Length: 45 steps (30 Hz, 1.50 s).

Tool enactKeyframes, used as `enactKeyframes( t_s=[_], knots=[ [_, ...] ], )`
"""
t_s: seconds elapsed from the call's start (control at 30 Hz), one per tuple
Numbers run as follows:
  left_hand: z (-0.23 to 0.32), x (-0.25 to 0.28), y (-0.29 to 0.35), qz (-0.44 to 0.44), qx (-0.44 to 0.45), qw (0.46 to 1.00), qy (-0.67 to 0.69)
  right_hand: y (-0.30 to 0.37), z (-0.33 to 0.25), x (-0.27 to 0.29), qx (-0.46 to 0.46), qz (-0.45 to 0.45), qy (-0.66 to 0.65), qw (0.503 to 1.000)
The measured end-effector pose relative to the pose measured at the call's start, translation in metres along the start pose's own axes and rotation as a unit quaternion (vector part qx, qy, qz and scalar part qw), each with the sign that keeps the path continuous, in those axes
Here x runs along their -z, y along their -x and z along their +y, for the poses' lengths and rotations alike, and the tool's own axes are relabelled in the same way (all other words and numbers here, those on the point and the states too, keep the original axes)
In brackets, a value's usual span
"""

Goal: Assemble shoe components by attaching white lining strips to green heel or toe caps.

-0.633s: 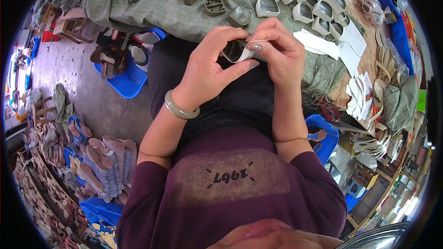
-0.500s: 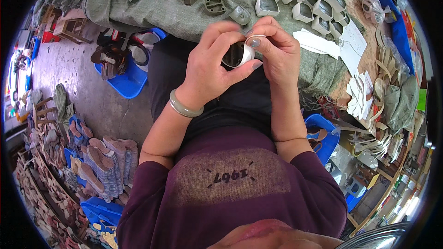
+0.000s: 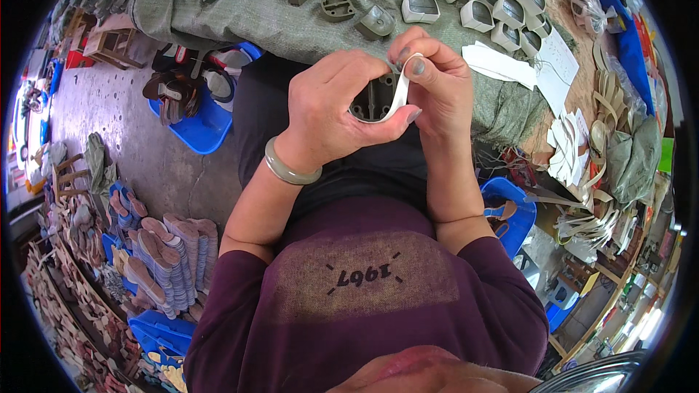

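Note:
In front of my lap, my left hand [image 3: 324, 105] is closed round a dark olive shoe heel [image 3: 376, 98], its hollow, ribbed face showing. A white strip [image 3: 401, 93] curves along the heel's right side, my left thumb pressing it near the bottom. My right hand [image 3: 443, 84] pinches the strip's upper end between thumb and forefinger, at the heel's upper right. Just beyond my hands lies a bare olive heel [image 3: 376, 22], with another bare heel [image 3: 338, 6] farther left. Several white-rimmed heels [image 3: 477, 16] stand grouped at the right.
Green woven cloth [image 3: 240, 25] covers the table. White strips [image 3: 499, 65] and a written sheet [image 3: 557, 69] lie right of my hands, white pieces [image 3: 566, 149] beyond them. A blue basket [image 3: 200, 135] holds shoe parts on the floor at left; stacked soles [image 3: 156, 262] stand lower left.
My left fingers have settled over the heel's top, and the heel is turned so more of its ribbed face shows. The strip's upper end now stands up in my right fingers.

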<state>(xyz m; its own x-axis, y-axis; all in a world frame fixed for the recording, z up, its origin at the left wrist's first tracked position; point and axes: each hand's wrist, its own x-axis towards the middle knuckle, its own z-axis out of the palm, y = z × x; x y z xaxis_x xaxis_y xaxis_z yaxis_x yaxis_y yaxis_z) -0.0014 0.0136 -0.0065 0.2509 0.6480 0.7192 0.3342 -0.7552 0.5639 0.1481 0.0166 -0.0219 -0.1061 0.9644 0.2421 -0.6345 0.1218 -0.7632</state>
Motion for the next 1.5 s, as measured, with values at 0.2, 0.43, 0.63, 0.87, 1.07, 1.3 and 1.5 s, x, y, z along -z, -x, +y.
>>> enactKeyframes(
  t_s=[0.2, 0.43, 0.63, 0.87, 1.07, 1.3, 1.5],
  knots=[
    [0.003, 0.003, -0.002, -0.02, -0.019, 1.0, -0.003, 0.003, -0.002, -0.003, -0.042, 0.008, -0.016, 0.999],
    [-0.001, 0.006, 0.0, -0.024, -0.046, 0.999, 0.01, 0.005, -0.005, -0.008, -0.058, -0.007, -0.004, 0.998],
    [-0.004, 0.007, 0.012, -0.036, 0.08, 0.993, 0.085, -0.002, -0.02, -0.005, 0.179, -0.112, 0.365, 0.907],
    [-0.006, -0.002, 0.017, -0.001, 0.224, 0.934, 0.277, 0.005, -0.01, -0.011, 0.043, -0.016, 0.251, 0.967],
    [-0.008, -0.007, 0.017, 0.038, 0.141, 0.954, 0.261, 0.005, -0.011, -0.012, 0.001, 0.004, 0.221, 0.975],
    [-0.012, -0.011, 0.022, 0.028, 0.117, 0.968, 0.218, 0.003, -0.015, -0.012, -0.03, 0.016, 0.223, 0.974],
    [-0.02, -0.011, 0.028, -0.023, 0.129, 0.965, 0.227, 0.0, -0.013, -0.001, -0.091, -0.001, 0.23, 0.969]
  ],
)
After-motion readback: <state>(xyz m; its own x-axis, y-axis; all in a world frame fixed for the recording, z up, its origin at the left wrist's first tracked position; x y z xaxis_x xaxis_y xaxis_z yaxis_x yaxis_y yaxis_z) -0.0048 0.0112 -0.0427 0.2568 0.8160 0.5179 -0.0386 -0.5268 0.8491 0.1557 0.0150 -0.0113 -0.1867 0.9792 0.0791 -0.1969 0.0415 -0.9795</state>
